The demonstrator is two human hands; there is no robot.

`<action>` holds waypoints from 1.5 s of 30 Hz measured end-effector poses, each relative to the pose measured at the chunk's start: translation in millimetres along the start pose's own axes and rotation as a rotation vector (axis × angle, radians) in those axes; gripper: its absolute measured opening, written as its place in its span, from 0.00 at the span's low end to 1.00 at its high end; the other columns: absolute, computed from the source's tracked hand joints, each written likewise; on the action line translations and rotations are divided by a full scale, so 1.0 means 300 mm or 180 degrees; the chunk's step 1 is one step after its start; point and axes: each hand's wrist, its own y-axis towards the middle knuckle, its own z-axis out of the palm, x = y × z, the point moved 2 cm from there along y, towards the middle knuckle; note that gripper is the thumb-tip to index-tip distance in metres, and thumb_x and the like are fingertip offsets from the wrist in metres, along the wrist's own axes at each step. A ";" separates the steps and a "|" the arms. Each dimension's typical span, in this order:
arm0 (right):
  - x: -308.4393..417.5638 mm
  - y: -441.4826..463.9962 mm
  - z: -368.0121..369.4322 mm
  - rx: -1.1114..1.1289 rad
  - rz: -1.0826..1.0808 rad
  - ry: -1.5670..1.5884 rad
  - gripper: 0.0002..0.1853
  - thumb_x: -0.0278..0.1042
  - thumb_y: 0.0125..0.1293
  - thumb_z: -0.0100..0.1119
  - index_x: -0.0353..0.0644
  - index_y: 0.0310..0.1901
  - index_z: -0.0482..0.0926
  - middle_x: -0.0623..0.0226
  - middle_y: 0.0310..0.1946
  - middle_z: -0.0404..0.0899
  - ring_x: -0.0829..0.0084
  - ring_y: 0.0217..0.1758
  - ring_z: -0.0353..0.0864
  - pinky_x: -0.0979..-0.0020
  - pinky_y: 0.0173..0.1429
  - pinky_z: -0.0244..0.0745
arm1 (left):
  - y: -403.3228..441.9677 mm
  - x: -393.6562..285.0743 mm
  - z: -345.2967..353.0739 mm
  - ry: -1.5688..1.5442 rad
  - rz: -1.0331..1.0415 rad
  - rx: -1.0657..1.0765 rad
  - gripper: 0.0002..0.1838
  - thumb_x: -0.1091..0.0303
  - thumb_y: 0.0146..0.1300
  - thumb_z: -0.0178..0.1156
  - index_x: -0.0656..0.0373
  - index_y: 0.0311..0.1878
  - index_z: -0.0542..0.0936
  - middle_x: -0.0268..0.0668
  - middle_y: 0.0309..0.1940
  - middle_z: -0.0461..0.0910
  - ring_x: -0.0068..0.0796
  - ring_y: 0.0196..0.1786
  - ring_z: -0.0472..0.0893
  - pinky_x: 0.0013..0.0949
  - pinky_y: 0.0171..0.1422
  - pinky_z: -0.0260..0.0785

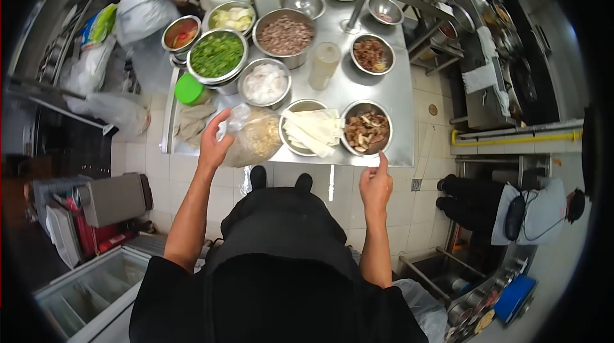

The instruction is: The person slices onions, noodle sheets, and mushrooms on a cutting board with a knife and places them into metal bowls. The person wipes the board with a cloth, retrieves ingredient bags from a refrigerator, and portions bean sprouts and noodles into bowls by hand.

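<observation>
My left hand (pixel 216 143) is at the table's front edge, thumb and forefinger spread apart. Just right of it lies a clear plastic bag (pixel 257 138) of pale brown crumbly food; I see no grip on it. My right hand (pixel 376 184) points its forefinger at the near rim of a steel bowl of sliced mushrooms (pixel 367 130), the other fingers curled and nothing visible in them. Whether the fingertip touches the rim I cannot tell. Between the hands, a steel bowl holds flat white strips (pixel 312 130) that hang over its rim.
On the steel table (pixel 409 151) stand bowls of chopped greens (pixel 217 55), minced meat (pixel 284 34), a white food (pixel 264 84) and dark meat (pixel 371 55). A clear container (pixel 325 64) stands among them. People are at the upper left (pixel 147 4) and right (pixel 527 212).
</observation>
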 end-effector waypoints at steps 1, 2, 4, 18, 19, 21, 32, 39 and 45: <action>0.052 -0.019 0.009 -0.0061 -0.0123 0.0229 0.24 0.22 0.56 0.56 0.39 0.58 0.73 0.55 0.25 0.81 0.53 0.24 0.81 0.61 0.32 0.76 | 0.011 -0.005 -0.016 -0.0115 -0.0268 0.0155 0.30 0.68 0.57 0.63 0.63 0.64 0.70 0.42 0.55 0.77 0.29 0.57 0.74 0.32 0.60 0.64; 0.132 -0.028 0.059 0.0363 -0.0255 0.0861 0.23 0.23 0.56 0.56 0.38 0.57 0.73 0.55 0.26 0.81 0.55 0.24 0.81 0.64 0.32 0.76 | 0.026 -0.015 -0.021 -0.0244 -0.0507 0.0323 0.31 0.67 0.57 0.64 0.63 0.65 0.70 0.42 0.55 0.78 0.28 0.57 0.74 0.32 0.59 0.65; 0.337 -0.030 0.193 0.1083 -0.0640 0.1724 0.21 0.25 0.56 0.58 0.37 0.55 0.75 0.55 0.30 0.82 0.58 0.28 0.82 0.66 0.35 0.76 | 0.050 -0.025 -0.002 -0.0403 -0.0709 0.0422 0.31 0.66 0.59 0.64 0.62 0.65 0.69 0.37 0.46 0.80 0.24 0.46 0.77 0.28 0.49 0.67; 0.763 -0.014 0.535 0.0665 -0.2130 0.1806 0.17 0.24 0.51 0.65 0.36 0.45 0.79 0.57 0.35 0.77 0.68 0.30 0.78 0.68 0.34 0.73 | 0.119 0.051 -0.067 -0.1942 -0.2322 0.0369 0.21 0.57 0.59 0.69 0.59 0.45 0.72 0.31 0.29 0.75 0.21 0.28 0.75 0.25 0.33 0.73; 0.767 -0.017 0.539 0.0498 -0.2355 0.1807 0.16 0.24 0.51 0.65 0.35 0.44 0.79 0.58 0.34 0.77 0.69 0.29 0.78 0.69 0.32 0.73 | 0.115 0.056 -0.069 -0.1995 -0.2265 0.0326 0.22 0.57 0.59 0.69 0.60 0.47 0.71 0.31 0.30 0.76 0.21 0.28 0.75 0.25 0.33 0.73; 0.752 0.004 0.570 0.0581 -0.2129 0.1832 0.15 0.24 0.52 0.65 0.36 0.43 0.80 0.60 0.30 0.79 0.73 0.26 0.78 0.71 0.32 0.74 | 0.113 0.058 -0.073 -0.2108 -0.2128 0.0234 0.25 0.58 0.60 0.68 0.63 0.52 0.70 0.33 0.31 0.77 0.21 0.28 0.76 0.24 0.33 0.73; 0.722 0.053 0.597 0.0665 -0.2313 0.1504 0.02 0.21 0.56 0.59 0.37 0.32 0.78 0.54 0.26 0.78 0.51 0.31 0.79 0.59 0.36 0.73 | 0.073 -0.075 -0.097 0.0808 0.1484 0.0044 0.14 0.76 0.53 0.64 0.62 0.45 0.83 0.41 0.44 0.81 0.38 0.43 0.82 0.33 0.46 0.73; 0.701 0.055 0.591 0.0524 -0.2517 0.1668 0.04 0.17 0.54 0.56 0.37 0.30 0.74 0.57 0.26 0.76 0.54 0.31 0.77 0.61 0.37 0.71 | 0.148 0.027 -0.157 0.1338 0.0799 0.0290 0.05 0.75 0.56 0.63 0.65 0.35 0.83 0.44 0.29 0.83 0.39 0.31 0.83 0.35 0.38 0.74; 0.616 0.045 0.586 0.0486 -0.2163 0.1994 0.02 0.18 0.59 0.56 0.36 0.32 0.76 0.62 0.26 0.78 0.69 0.28 0.77 0.70 0.34 0.71 | 0.180 0.040 -0.310 0.1010 0.0276 -0.0657 0.05 0.73 0.60 0.62 0.64 0.35 0.81 0.42 0.26 0.83 0.32 0.31 0.82 0.32 0.38 0.73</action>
